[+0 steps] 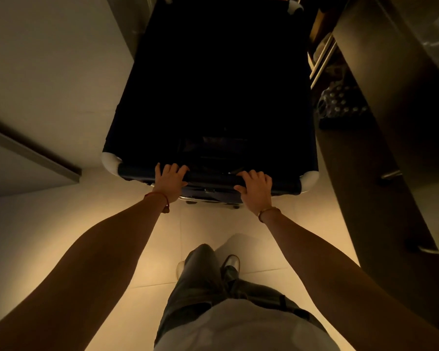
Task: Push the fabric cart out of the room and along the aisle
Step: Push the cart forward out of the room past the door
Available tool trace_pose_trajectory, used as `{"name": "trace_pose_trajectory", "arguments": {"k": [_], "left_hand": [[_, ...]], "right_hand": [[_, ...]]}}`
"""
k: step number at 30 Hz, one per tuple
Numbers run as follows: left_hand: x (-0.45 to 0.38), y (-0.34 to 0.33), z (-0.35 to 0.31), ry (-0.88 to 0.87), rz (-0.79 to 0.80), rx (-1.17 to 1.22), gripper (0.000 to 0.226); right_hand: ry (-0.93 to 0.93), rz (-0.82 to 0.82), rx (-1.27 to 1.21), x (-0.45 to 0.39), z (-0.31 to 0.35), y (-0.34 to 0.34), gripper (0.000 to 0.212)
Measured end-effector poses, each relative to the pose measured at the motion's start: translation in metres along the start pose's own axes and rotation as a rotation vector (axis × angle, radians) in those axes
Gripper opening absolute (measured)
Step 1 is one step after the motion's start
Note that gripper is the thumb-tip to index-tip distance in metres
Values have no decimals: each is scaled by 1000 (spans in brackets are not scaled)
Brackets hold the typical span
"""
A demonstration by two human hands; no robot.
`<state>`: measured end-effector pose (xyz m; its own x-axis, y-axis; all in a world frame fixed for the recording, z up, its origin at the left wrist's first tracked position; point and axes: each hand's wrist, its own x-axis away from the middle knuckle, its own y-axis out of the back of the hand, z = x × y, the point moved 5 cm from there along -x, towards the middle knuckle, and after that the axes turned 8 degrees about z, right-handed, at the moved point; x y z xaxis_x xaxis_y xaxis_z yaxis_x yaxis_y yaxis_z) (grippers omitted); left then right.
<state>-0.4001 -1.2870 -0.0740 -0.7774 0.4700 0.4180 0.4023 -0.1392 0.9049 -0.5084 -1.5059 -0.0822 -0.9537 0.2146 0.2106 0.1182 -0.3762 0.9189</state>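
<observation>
A large dark fabric cart [213,79] with white corner pads fills the middle of the head view, its inside too dark to see into. My left hand [170,179] grips the near top rim left of centre. My right hand [256,186] grips the same rim right of centre. Both arms are stretched forward. The cart's metal base and small wheels show just below the near rim.
A pale wall [48,72] with a ledge [33,153] stands close on the left. On the right, a dark cabinet [390,122] with metal handles and shelves holding items sits close to the cart. Light floor tiles [142,262] lie underfoot.
</observation>
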Motion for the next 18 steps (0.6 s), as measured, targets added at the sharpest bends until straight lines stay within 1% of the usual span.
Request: {"name": "trace_pose_trajectory", "arguments": {"k": [6, 18], "left_hand": [[-33, 11, -4, -11, -35, 40, 39], [-108, 52, 4, -78, -23, 56, 40]], "right_hand": [[16, -10, 24, -34, -13, 14, 34], [14, 5, 64, -118, -33, 40, 32]]}}
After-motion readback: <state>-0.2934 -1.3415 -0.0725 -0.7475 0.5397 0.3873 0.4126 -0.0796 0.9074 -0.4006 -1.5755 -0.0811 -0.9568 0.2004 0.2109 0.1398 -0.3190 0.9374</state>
